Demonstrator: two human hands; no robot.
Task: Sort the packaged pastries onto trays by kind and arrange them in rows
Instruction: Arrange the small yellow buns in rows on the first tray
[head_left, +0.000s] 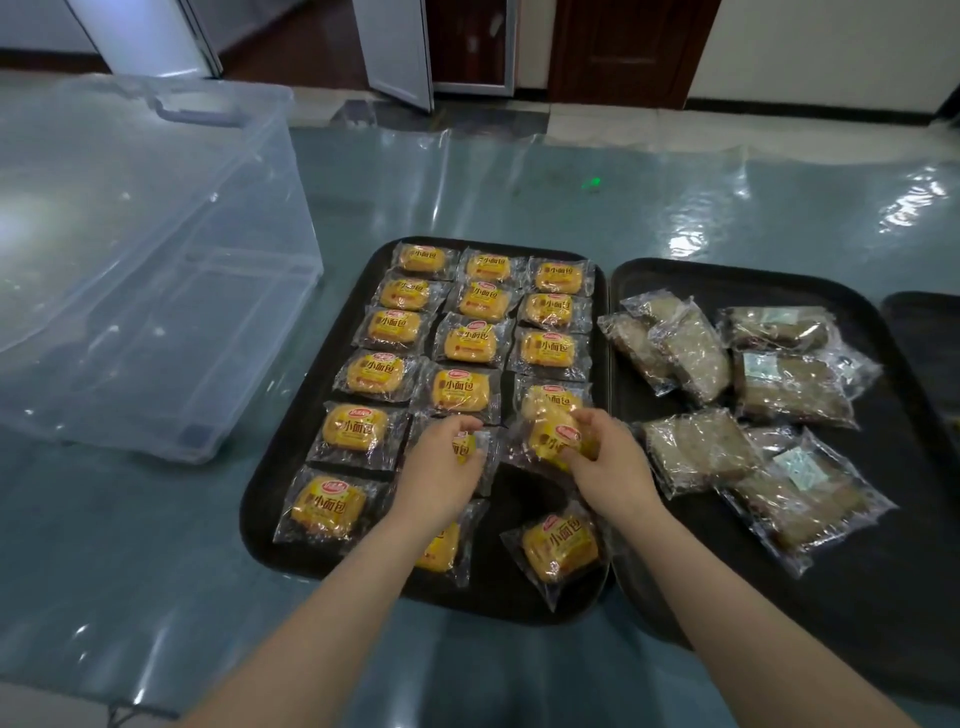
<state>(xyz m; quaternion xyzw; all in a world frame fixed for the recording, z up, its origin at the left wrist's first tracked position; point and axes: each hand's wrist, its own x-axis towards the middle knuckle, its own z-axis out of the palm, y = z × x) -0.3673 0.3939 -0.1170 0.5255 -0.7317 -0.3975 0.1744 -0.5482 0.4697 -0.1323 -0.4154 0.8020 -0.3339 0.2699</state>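
A black tray (265, 499) holds several yellow packaged buns lined up in three rows. My left hand (441, 473) grips one yellow bun pack (464, 446) in the middle row near the front. My right hand (608, 467) pinches another yellow bun pack (555, 436) in the right row, lifted and tilted. A loose yellow bun (560, 548) lies askew at the tray's front right. On the second black tray (727, 275) to the right, several brown cake slices in clear wrap (696, 353) lie in a loose spread.
A large clear plastic bin (145, 270) stands at the left on the table's glossy teal cover (519, 182). A third dark tray's edge (930, 332) shows at the far right. White panels and dark doors stand behind the table.
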